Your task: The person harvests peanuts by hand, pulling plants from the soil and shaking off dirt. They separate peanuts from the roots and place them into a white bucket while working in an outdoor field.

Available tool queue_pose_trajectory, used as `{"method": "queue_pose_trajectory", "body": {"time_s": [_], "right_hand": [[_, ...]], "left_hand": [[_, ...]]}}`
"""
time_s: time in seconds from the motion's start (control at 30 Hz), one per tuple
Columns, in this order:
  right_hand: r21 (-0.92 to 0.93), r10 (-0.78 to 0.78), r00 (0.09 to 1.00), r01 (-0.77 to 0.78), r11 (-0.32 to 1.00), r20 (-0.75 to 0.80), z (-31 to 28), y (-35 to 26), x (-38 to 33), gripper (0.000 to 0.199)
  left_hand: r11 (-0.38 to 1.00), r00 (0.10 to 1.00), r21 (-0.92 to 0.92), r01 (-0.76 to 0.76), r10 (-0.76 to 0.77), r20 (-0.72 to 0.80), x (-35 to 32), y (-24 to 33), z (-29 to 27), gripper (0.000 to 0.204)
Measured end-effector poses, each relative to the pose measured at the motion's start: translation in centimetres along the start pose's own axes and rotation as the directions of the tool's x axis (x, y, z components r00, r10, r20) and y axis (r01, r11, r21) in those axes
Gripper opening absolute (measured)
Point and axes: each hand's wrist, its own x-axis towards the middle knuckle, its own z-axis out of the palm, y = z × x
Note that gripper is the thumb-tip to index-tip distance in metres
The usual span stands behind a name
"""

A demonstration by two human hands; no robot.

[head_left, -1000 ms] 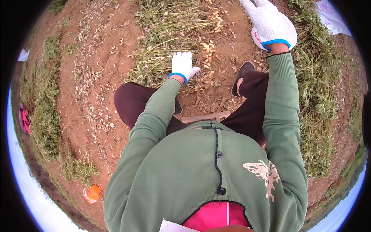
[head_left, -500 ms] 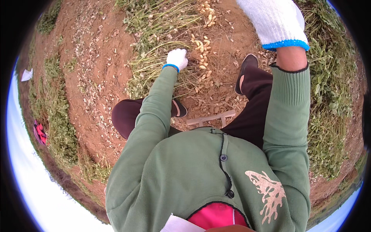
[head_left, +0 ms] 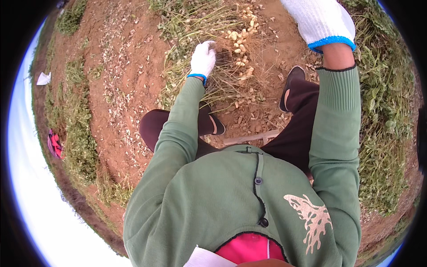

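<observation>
My left hand (head_left: 203,59), in a white knit glove with a blue cuff, is over the pulled peanut plants (head_left: 227,82), its fingers curled in. What those fingers hold, if anything, is hidden. Just right of it lie pale peanuts (head_left: 240,46) in a loose row, among thin brown roots. My right hand (head_left: 322,22), gloved the same way, reaches far forward past the top edge. Only its back and wrist show, so its fingers and anything in them are out of sight.
Bare reddish soil (head_left: 133,53) with dry leaf bits spreads to the left. A thick band of green plants (head_left: 382,115) runs along the right. Between my dark shoes (head_left: 293,82) is the edge of a wooden stool (head_left: 251,137). A white scrap (head_left: 43,78) and a pink-and-dark bundle (head_left: 55,144) lie far left.
My left hand has risen slightly, its fingers pointing farther forward. More roots and peanuts show beside it. The whole view has shifted a little; my right hand stays at the top edge.
</observation>
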Motion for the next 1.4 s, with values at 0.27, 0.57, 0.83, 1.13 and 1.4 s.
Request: {"method": "queue_pose_trajectory", "body": {"time_s": [0.27, 0.57, 0.83, 1.13, 1.4], "right_hand": [[-0.093, -0.095, 0.995, 0.092, 0.991, -0.027, 0.4, 1.2, 0.4, 0.029], [-0.124, -0.085, 0.996, 0.083, 0.989, -0.009, 0.6, 0.5, 0.3, 0.028], [-0.094, -0.09, 0.996, 0.088, 0.992, -0.017, 0.8, 1.1, 0.3, 0.028], [-0.043, -0.091, 0.996, 0.092, 0.995, 0.021, 1.3, 1.7, 0.7, 0.027], [-0.124, -0.024, 0.999, 0.029, 0.992, 0.043, 0.3, 1.1, 0.7, 0.027]], "left_hand": [[0.986, 0.892, 0.166, 0.0, -0.075, 0.446, -1.4, -1.8, 4.8, 0.042], [0.88, 0.912, 0.245, -0.408, 0.403, 0.071, -3.6, 0.5, 4.2, 0.029], [0.76, 0.878, 0.442, -0.476, 0.376, 0.297, -5.5, 3.1, 3.5, 0.083], [0.56, 0.817, 0.644, -0.522, 0.111, 0.566, 0.8, 2.4, 7.0, 0.095], [0.686, 0.887, 0.585, -0.431, 0.206, 0.413, -1.2, -1.2, 7.9, 0.021]]}}
